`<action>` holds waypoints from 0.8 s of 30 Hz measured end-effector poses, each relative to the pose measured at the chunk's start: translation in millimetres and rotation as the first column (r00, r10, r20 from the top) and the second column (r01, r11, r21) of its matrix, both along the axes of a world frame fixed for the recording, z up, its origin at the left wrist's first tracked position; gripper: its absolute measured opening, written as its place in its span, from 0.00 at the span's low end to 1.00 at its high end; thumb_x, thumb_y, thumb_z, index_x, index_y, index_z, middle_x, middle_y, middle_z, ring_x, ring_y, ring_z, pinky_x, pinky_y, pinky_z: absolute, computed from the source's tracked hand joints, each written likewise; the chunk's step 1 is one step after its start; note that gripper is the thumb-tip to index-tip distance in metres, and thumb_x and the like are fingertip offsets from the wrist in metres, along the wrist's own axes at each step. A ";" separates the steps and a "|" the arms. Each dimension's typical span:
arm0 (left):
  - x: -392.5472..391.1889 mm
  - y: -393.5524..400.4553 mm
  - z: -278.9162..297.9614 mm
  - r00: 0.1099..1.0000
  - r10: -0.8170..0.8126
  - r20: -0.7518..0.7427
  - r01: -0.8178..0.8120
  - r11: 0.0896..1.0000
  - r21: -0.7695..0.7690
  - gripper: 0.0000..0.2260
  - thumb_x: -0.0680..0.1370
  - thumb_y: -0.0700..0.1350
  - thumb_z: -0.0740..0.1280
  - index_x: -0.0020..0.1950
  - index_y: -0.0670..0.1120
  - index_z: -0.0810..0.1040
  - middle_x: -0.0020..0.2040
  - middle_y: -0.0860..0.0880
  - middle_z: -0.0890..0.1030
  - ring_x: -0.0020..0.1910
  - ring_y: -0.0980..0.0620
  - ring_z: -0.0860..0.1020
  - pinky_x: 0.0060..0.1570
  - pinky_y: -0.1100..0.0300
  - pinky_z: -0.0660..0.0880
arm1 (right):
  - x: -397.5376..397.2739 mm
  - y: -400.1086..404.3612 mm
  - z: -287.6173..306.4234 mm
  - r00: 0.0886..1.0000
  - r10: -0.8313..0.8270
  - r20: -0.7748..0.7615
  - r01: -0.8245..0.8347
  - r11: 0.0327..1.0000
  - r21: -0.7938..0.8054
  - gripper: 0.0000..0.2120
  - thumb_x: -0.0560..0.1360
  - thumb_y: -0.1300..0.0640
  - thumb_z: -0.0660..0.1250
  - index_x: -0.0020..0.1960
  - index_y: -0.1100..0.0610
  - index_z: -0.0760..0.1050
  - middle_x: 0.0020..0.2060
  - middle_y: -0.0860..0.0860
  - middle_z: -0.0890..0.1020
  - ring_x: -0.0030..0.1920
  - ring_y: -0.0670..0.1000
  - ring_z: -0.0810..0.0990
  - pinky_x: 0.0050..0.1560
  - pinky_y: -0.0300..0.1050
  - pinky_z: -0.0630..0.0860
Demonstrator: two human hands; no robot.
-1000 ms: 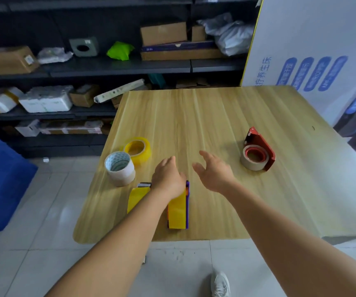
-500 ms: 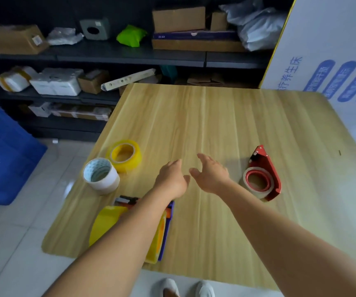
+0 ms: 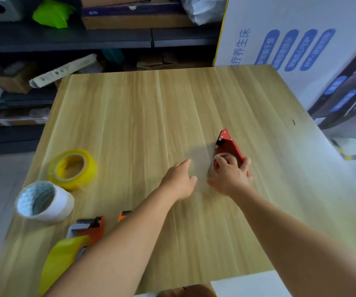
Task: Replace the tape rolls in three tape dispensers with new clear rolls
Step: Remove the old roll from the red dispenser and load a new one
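Observation:
A red tape dispenser [image 3: 228, 142] lies on the wooden table [image 3: 151, 116] right of centre, holding a pale tape roll [image 3: 223, 155]. My right hand [image 3: 229, 177] grips the roll end of that dispenser, fingers curled over it. My left hand [image 3: 179, 182] hovers just left of it with relaxed fingers, holding nothing. A yellowish clear tape roll [image 3: 73, 169] and a white-wrapped roll [image 3: 44, 201] stand at the table's left. Two orange-and-yellow dispensers [image 3: 82, 234] lie near the front left edge, partly hidden by my left forearm.
Dark shelves [image 3: 65, 37] with boxes and bags run behind the table. A white printed board [image 3: 290, 39] leans at the back right. Tiled floor lies to the left and front.
Both hands moved right, away from the orange-and-yellow dispensers. My right hand reached the red dispenser and took hold of it; the left hand followed. The camera moved closer.

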State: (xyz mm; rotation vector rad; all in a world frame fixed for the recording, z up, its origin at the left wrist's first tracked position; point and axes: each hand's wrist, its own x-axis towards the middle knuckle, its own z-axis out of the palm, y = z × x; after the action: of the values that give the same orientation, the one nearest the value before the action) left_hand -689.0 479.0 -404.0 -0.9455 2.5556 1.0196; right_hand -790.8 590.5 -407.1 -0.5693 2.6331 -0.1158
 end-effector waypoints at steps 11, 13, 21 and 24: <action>-21.2 2.8 -10.9 0.952 0.307 -0.023 -0.307 0.952 -0.017 0.29 0.80 0.51 0.59 0.77 0.50 0.50 0.75 0.47 0.62 0.71 0.44 0.66 0.65 0.50 0.66 | -3.6 -0.9 -16.2 0.944 0.328 -0.027 -0.317 0.882 -0.350 0.11 0.74 0.61 0.59 0.54 0.52 0.73 0.57 0.48 0.75 0.48 0.54 0.67 0.47 0.46 0.67; -20.0 1.0 -14.5 0.942 0.334 0.008 -0.334 0.942 -0.025 0.30 0.79 0.50 0.61 0.77 0.51 0.51 0.76 0.48 0.60 0.71 0.45 0.65 0.65 0.50 0.66 | -10.4 -0.2 -16.8 0.928 0.372 -0.035 -0.359 0.860 -0.363 0.12 0.73 0.65 0.58 0.51 0.51 0.71 0.56 0.47 0.74 0.47 0.52 0.67 0.43 0.44 0.65; -14.3 2.0 -18.3 0.924 0.382 -0.008 -0.382 0.922 -0.067 0.32 0.75 0.39 0.64 0.76 0.52 0.56 0.75 0.50 0.63 0.70 0.46 0.66 0.63 0.52 0.68 | -15.0 -13.5 -15.9 0.899 0.425 -0.109 -0.438 0.857 -0.272 0.27 0.74 0.53 0.63 0.72 0.50 0.62 0.73 0.47 0.65 0.76 0.56 0.52 0.71 0.52 0.52; -16.9 -1.5 -15.1 0.925 0.380 0.017 -0.379 0.924 -0.060 0.36 0.73 0.37 0.64 0.77 0.53 0.52 0.76 0.52 0.60 0.72 0.48 0.64 0.65 0.52 0.67 | -14.1 -19.0 -15.6 0.876 0.470 -0.113 -0.483 0.846 -0.226 0.33 0.75 0.50 0.63 0.76 0.49 0.54 0.75 0.46 0.60 0.77 0.54 0.47 0.73 0.52 0.47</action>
State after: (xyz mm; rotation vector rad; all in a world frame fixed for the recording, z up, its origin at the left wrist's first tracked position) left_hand -705.9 477.5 -419.1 -1.5032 2.4398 1.0207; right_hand -804.9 571.5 -422.8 -1.3135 2.4544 -0.2796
